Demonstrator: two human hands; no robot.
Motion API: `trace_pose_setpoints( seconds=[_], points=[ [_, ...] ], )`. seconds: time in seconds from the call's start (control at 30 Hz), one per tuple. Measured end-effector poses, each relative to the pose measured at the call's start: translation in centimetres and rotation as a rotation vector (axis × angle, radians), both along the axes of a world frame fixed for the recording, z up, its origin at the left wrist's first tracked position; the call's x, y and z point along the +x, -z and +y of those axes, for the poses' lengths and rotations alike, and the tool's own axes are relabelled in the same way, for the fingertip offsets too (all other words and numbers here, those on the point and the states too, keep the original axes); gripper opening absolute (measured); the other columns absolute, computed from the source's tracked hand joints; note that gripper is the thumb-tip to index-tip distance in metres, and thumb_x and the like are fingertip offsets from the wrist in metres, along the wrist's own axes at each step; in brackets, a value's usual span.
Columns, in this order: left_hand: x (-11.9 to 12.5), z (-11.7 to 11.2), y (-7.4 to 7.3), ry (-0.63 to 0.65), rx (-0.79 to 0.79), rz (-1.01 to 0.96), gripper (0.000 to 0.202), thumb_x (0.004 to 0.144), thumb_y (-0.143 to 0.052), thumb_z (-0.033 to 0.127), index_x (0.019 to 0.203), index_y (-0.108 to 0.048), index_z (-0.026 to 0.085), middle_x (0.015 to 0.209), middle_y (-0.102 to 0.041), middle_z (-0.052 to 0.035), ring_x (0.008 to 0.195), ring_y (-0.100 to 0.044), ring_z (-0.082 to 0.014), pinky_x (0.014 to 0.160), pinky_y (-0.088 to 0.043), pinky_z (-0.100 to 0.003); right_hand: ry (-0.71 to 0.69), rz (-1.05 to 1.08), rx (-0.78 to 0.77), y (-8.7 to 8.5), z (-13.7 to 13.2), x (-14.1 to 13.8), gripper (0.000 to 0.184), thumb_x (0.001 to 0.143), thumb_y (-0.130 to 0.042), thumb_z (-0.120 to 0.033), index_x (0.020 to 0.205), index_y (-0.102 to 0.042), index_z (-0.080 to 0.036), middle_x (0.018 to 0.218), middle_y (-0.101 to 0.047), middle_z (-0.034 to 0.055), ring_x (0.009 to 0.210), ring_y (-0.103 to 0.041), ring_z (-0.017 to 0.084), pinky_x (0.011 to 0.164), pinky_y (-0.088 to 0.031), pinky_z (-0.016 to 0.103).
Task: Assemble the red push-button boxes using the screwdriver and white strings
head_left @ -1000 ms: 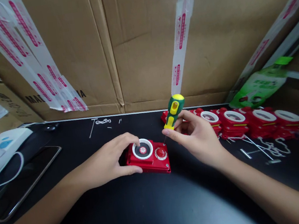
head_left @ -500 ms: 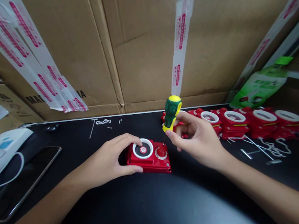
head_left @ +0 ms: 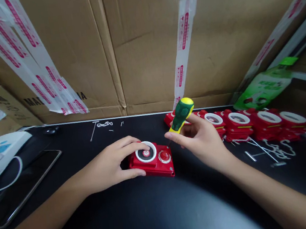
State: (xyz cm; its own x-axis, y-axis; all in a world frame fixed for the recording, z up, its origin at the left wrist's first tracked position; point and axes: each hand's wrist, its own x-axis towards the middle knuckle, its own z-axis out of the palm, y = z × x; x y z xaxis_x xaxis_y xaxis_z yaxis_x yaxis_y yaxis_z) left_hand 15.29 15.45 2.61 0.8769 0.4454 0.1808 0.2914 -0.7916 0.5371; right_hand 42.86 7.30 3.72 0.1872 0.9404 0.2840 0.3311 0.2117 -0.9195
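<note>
A red box-shaped device (head_left: 152,169) with a white ring, a round dark disc and a red dome lies on the black table. My left hand (head_left: 123,158) grips its left side, thumb on the front edge and fingers over the white ring. In my right hand (head_left: 198,134) is a screwdriver (head_left: 183,114) with a green and yellow handle, held between thumb and fingers. It leans to the right, and its shaft points down at the screw in the device's far right corner. Whether the tip sits in the screw is too small to tell.
Several similar red devices (head_left: 240,127) stand in a row at the right, before a green bottle (head_left: 264,85). Near them lie metal T-shaped rods (head_left: 263,150) and white cord. A phone (head_left: 34,184) rests at left. Large cardboard (head_left: 145,62) rises behind the table.
The screwdriver handle has tilted further right, and my right fingers have shifted their hold on it. My left index finger reaches a little further over the disc. The red device stays in place.
</note>
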Motion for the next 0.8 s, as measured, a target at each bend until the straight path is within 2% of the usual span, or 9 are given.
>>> trace_pose_setpoints(
  seconds=[0.2, 0.3, 0.4, 0.47, 0.53, 0.6, 0.8],
  points=[
    [0.02, 0.06, 0.0, -0.001, -0.003, -0.006, 0.051, 0.097, -0.077, 0.042, 0.144, -0.058, 0.036, 0.143, -0.06, -0.0046, 0.127, -0.063, -0.0244, 0.106, -0.053, -0.035, -0.002, 0.121, -0.001, -0.32, -0.13, -0.11, 0.048, 0.072, -0.096, -0.04, 0.104, -0.066, -0.02, 0.09, -0.068, 0.0015, 0.051, -0.055, 0.01, 0.041, -0.048, 0.026],
    [0.04, 0.08, -0.02, -0.005, 0.001, -0.01, 0.05, 0.096, -0.078, 0.041, 0.142, -0.06, 0.034, 0.142, -0.06, -0.0053, 0.127, -0.063, -0.0245, 0.106, -0.053, -0.035, -0.081, 0.107, 0.003, -0.41, -0.32, -0.14, 0.038, 0.086, -0.086, -0.04, 0.111, -0.064, -0.02, 0.104, -0.072, 0.005, 0.048, -0.056, 0.008, 0.042, -0.048, 0.026],
    [0.01, 0.12, 0.03, -0.013, 0.019, -0.016, 0.05, 0.095, -0.079, 0.039, 0.141, -0.061, 0.033, 0.143, -0.06, -0.0059, 0.128, -0.063, -0.0247, 0.107, -0.053, -0.035, -0.23, 0.033, 0.025, -0.48, -0.59, -0.13, 0.024, 0.105, -0.064, -0.036, 0.124, -0.059, -0.023, 0.125, -0.071, 0.0073, 0.051, -0.058, 0.006, 0.052, -0.053, 0.029],
    [-0.06, 0.13, 0.07, -0.009, 0.044, -0.023, 0.051, 0.094, -0.08, 0.04, 0.141, -0.061, 0.032, 0.142, -0.061, -0.0061, 0.127, -0.063, -0.0247, 0.107, -0.053, -0.036, -0.286, -0.025, 0.04, -0.43, -0.73, -0.11, 0.023, 0.11, -0.054, -0.034, 0.131, -0.056, -0.025, 0.131, -0.067, 0.0072, 0.056, -0.06, 0.007, 0.06, -0.056, 0.03],
    [-0.12, 0.15, 0.1, -0.002, 0.077, -0.03, 0.051, 0.094, -0.08, 0.041, 0.141, -0.062, 0.032, 0.14, -0.063, -0.006, 0.125, -0.064, -0.0246, 0.106, -0.054, -0.036, -0.26, -0.084, 0.043, -0.26, -0.73, -0.05, 0.023, 0.111, -0.053, -0.036, 0.131, -0.056, -0.025, 0.126, -0.066, 0.0067, 0.064, -0.062, 0.009, 0.064, -0.057, 0.031],
    [-0.15, 0.17, 0.13, 0.004, 0.108, -0.04, 0.051, 0.093, -0.081, 0.042, 0.14, -0.063, 0.032, 0.138, -0.065, -0.006, 0.123, -0.066, -0.0246, 0.105, -0.054, -0.036, -0.192, -0.124, 0.04, 0.0, -0.59, 0.05, 0.025, 0.107, -0.059, -0.04, 0.127, -0.059, -0.025, 0.119, -0.065, 0.0058, 0.07, -0.063, 0.012, 0.064, -0.056, 0.031],
    [-0.16, 0.28, 0.29, -0.007, 0.153, -0.058, 0.052, 0.093, -0.081, 0.044, 0.14, -0.064, 0.03, 0.139, -0.065, -0.0081, 0.124, -0.066, -0.0258, 0.104, -0.056, -0.037, -0.074, -0.073, 0.033, 0.24, -0.21, 0.08, 0.034, 0.09, -0.082, -0.047, 0.107, -0.063, -0.023, 0.088, -0.064, -0.0002, 0.062, -0.058, 0.013, 0.053, -0.049, 0.028]
  ],
)
